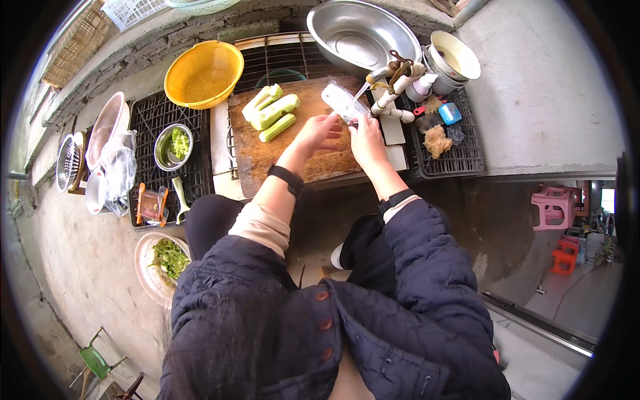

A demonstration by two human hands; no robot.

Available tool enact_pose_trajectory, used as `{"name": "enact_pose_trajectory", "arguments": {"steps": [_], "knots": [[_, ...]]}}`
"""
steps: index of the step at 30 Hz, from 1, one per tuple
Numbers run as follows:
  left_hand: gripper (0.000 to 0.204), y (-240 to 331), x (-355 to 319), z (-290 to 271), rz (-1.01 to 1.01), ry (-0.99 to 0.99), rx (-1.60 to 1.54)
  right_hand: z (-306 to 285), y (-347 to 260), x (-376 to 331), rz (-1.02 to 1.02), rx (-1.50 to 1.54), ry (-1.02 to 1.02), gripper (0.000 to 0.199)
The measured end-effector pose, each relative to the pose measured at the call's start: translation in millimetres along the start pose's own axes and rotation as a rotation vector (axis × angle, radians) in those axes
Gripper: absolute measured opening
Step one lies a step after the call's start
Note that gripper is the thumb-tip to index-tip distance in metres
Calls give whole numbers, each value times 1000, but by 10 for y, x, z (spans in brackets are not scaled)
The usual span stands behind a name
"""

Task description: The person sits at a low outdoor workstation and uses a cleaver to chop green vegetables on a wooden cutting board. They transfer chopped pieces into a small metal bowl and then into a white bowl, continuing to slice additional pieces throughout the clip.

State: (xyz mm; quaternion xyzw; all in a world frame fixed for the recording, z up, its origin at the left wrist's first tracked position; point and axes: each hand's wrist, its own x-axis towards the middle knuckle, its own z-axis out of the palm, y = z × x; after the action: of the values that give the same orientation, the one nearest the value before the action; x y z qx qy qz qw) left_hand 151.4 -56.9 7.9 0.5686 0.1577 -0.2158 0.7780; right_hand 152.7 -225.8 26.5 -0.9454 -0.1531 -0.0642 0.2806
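My right hand point(366, 138) is closed at the near end of a cleaver point(342, 100), whose broad, shiny blade points away to the left; its handle is hidden in my grip. A thin stream from the tap point(380, 73) runs down at the blade. Just left of it, my left hand point(319, 133) hovers over the wooden cutting board point(293, 165), fingers stretched and apart, holding nothing. Several peeled pale-green stalk pieces point(275, 112) lie together on the board's left half.
Behind the board stand a yellow basin point(204, 73) and a large metal basin point(363, 33). To the left, a steel bowl point(173, 147) of chopped green pieces and a peeler point(180, 199) rest on a black crate. Scrubbers point(437, 141) sit right of the tap. Peelings fill a pale basin point(148, 279).
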Motion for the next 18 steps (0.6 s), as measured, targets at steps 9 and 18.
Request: {"name": "enact_pose_trajectory", "arguments": {"steps": [9, 18], "knots": [[25, 403, -175, 92, 376, 340, 533, -135, 59, -107, 138, 463, -12, 27], [25, 920, -985, -778, 453, 575, 897, 691, -521, -864, -714, 186, -535, 55]]}}
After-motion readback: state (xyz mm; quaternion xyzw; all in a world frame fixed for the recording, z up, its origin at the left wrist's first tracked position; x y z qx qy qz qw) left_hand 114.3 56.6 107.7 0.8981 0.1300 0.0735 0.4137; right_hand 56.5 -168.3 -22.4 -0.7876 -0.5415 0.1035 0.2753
